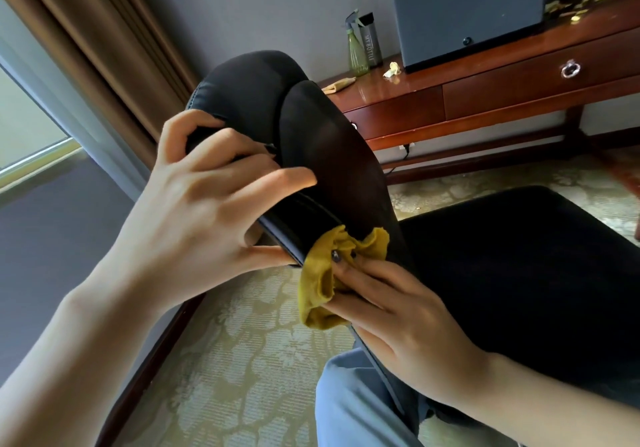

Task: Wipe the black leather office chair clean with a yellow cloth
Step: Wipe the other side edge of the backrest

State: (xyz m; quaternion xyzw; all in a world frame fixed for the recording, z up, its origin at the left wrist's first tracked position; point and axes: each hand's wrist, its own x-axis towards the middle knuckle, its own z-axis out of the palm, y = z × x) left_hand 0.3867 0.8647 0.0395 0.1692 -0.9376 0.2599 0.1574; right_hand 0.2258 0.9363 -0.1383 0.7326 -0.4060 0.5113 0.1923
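1. We see the black leather office chair (329, 156) in the middle of the view. Its padded back runs from upper left towards lower right, and its dark seat (519, 273) lies at right.
2. The left hand (207, 204) grips the chair's back, with fingers curled over the padding and the thumb under the glossy rim.
3. The right hand (391, 311) holds the yellow cloth (322, 273) bunched up. Its fingers are curled round the cloth and press it against the rim, just beside the left thumb.
4. The cloth probably sits on the back's side edge, though the wide lens bends the shape too much for us to be sure.
5. Behind the chair, a wooden desk (502, 90) bears a green spray bottle (358, 48), a dark bottle (370, 40) just beside it, and a grey box (467, 7).
6. Patterned carpet (242, 360) lies below, and a blue-grey trouser leg (356, 405) shows at the bottom.
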